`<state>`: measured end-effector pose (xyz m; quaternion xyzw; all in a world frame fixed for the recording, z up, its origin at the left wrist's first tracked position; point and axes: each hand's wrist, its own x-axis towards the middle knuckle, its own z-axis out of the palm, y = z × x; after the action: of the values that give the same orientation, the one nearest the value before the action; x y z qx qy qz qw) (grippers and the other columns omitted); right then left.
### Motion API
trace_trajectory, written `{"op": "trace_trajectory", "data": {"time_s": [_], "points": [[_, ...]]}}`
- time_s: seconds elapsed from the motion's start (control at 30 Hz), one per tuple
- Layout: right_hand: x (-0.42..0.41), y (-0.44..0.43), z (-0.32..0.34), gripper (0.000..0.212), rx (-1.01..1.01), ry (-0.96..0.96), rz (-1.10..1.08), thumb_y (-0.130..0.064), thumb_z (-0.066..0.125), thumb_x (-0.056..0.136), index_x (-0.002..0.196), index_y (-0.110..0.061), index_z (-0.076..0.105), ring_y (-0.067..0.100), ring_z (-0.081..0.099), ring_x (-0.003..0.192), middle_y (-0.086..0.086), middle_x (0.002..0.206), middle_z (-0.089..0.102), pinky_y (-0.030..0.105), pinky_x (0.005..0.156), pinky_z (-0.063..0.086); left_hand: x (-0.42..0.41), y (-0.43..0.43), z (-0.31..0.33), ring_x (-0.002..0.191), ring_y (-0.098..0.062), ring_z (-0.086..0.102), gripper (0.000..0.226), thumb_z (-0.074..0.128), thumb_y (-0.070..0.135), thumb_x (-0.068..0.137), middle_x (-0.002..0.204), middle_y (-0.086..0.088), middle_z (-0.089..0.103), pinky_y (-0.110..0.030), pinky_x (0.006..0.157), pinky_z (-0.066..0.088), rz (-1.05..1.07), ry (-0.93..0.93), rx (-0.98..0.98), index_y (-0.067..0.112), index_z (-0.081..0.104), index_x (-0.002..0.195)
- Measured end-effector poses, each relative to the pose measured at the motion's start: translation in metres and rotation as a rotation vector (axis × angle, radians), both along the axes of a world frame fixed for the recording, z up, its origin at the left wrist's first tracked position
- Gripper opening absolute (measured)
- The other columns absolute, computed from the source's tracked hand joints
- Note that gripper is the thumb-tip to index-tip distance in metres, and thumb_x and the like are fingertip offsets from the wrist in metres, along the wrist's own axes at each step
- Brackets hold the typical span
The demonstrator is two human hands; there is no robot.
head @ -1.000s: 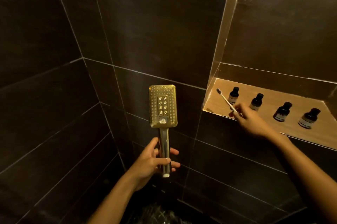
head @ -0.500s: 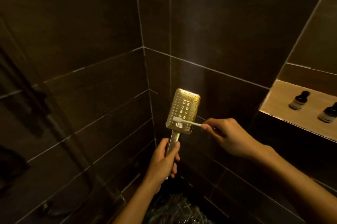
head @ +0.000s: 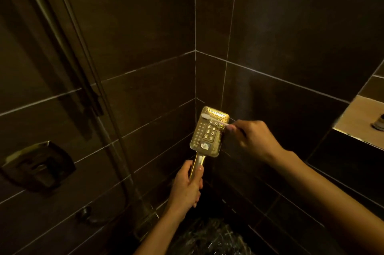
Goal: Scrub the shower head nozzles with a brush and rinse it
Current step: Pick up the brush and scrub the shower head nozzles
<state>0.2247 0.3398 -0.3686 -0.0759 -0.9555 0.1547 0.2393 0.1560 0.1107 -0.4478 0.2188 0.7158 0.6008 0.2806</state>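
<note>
A gold rectangular shower head (head: 208, 132) stands upright in the corner of the dark tiled stall, nozzle face toward me. My left hand (head: 187, 186) is wrapped around its gold handle from below. My right hand (head: 252, 137) comes in from the right and pinches a white toothbrush (head: 216, 120). The brush lies across the upper part of the nozzle face, its bristled tip at the head's top left corner. Part of the brush handle is hidden inside my fingers.
A metal shower rail and hose (head: 87, 80) run down the left wall above a square mixer valve (head: 39, 166). A lit wall niche (head: 361, 121) at the right edge holds a small dark bottle (head: 379, 124). The dark floor (head: 209, 238) below glistens wet.
My right hand took the toothbrush from the niche to the shower head, and the brush has now slid from the lower part of the nozzle face to its top. The view swung left.
</note>
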Motion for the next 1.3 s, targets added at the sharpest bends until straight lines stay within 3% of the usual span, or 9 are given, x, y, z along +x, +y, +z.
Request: {"op": "trace_trajectory", "data": {"time_s": [0.13,0.3,0.47,0.6,0.77,0.9,1.07,1.2,1.3], "points": [[0.001,-0.025,-0.002,0.026,0.050,-0.251,0.295,-0.038,0.048,0.105,0.098,-0.022,0.068,0.006,0.057,0.062,-0.012,0.075,0.060,0.022,0.057,0.046,-0.003,-0.009,0.003,0.043,-0.009,0.043,0.011,0.052,0.039,0.100,0.070,0.000,0.055,-0.024,0.038,0.035,0.009,0.017,0.000,0.031,0.058,0.100],[-0.004,-0.007,0.006,0.030,-0.074,-0.004,-0.018,-0.039,0.048,0.103,0.094,-0.020,0.069,0.009,0.057,0.050,-0.006,0.064,0.062,0.033,0.046,0.046,-0.007,-0.015,0.003,0.041,-0.009,0.042,0.010,0.052,0.038,0.101,0.069,0.000,0.055,-0.023,0.036,0.034,0.010,0.043,0.009,0.031,0.058,0.096],[0.004,-0.020,0.004,0.024,0.025,-0.263,0.277,-0.038,0.050,0.104,0.095,-0.024,0.067,0.008,0.060,0.058,-0.007,0.069,0.063,0.021,0.053,0.045,-0.008,-0.014,0.003,0.041,-0.007,0.043,0.012,0.052,0.039,0.100,0.071,-0.001,0.055,-0.022,0.038,0.035,-0.001,0.054,0.007,0.029,0.058,0.103],[0.001,0.003,0.016,0.044,-0.022,-0.019,-0.011,-0.051,0.038,0.098,0.090,-0.020,0.067,0.005,0.057,0.050,-0.010,0.061,0.058,0.020,0.046,0.038,-0.004,-0.014,0.001,0.041,-0.008,0.042,0.013,0.052,0.040,0.100,0.070,-0.002,0.055,-0.023,0.037,0.035,-0.005,0.050,0.013,0.028,0.058,0.102],[0.008,-0.015,0.000,0.028,0.016,-0.277,0.288,-0.048,0.042,0.103,0.097,-0.032,0.065,0.008,0.062,0.059,-0.009,0.070,0.064,0.024,0.052,0.049,-0.004,-0.013,-0.003,0.041,-0.006,0.043,0.012,0.051,0.042,0.100,0.071,-0.002,0.055,-0.024,0.039,0.036,-0.011,0.056,0.008,0.033,0.058,0.102],[0.004,0.001,0.010,0.056,0.006,0.007,0.035,-0.060,0.031,0.096,0.091,-0.018,0.068,0.003,0.054,0.048,-0.012,0.058,0.055,0.030,0.047,0.040,-0.003,-0.014,-0.005,0.042,-0.006,0.044,0.011,0.051,0.042,0.100,0.070,-0.001,0.055,-0.024,0.039,0.037,-0.011,0.086,-0.002,0.034,0.058,0.098],[0.009,-0.014,0.002,0.031,0.033,-0.243,0.319,-0.042,0.045,0.104,0.098,-0.022,0.068,0.010,0.063,0.059,-0.006,0.071,0.066,0.027,0.056,0.050,-0.004,-0.011,-0.002,0.044,-0.007,0.045,0.012,0.052,0.042,0.100,0.071,-0.001,0.056,-0.024,0.041,0.039,-0.001,0.119,-0.014,0.033,0.058,0.102],[0.005,0.004,0.010,0.050,0.010,0.032,-0.001,-0.057,0.034,0.097,0.088,-0.020,0.066,0.006,0.054,0.047,-0.011,0.057,0.056,0.030,0.047,0.041,-0.002,-0.012,0.000,0.044,-0.007,0.043,0.014,0.051,0.041,0.100,0.072,-0.001,0.055,-0.022,0.041,0.037,-0.005,0.094,-0.001,0.030,0.058,0.105],[0.010,-0.004,0.008,0.041,-0.036,-0.121,0.170,-0.054,0.038,0.100,0.090,-0.025,0.066,0.008,0.060,0.053,-0.009,0.065,0.063,0.027,0.050,0.047,0.001,-0.011,-0.001,0.043,-0.007,0.043,0.014,0.052,0.042,0.099,0.071,-0.001,0.056,-0.023,0.040,0.037,-0.001,0.081,-0.007,0.032,0.058,0.106]]}}
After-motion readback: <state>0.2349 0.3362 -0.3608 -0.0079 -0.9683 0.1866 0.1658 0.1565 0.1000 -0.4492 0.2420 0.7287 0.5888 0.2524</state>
